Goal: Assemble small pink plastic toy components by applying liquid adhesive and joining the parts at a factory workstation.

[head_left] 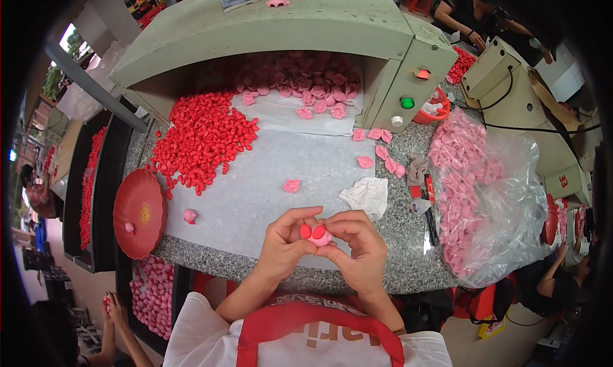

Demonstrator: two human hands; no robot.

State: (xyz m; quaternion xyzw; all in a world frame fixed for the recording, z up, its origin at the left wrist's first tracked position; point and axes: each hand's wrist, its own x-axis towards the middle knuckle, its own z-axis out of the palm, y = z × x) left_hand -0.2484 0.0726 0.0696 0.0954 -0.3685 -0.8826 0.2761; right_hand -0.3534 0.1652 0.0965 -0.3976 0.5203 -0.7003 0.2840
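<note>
Close to my body, at the table's front edge, both hands grip a small rounded pink toy part (325,240) with two red oval pieces (318,232) on its upper side. My left hand (283,240) pinches its left side between thumb and fingers. On the other side, my right hand (359,247) holds it with bent fingertips and thumb. Whether the red ovals are fixed to the part, I cannot tell. A single pink curved piece (292,186) lies on the white sheet (255,204) beyond my hands, and a round pink part (189,216) sits to the left.
A pale green machine (268,29) arches over piles of red pieces (204,134) and pink pieces (325,86). To the left are a red scalloped bowl (126,201) and a black crate (80,194). A bag of pink pieces (456,194) and a white cloth (367,196) lie right.
</note>
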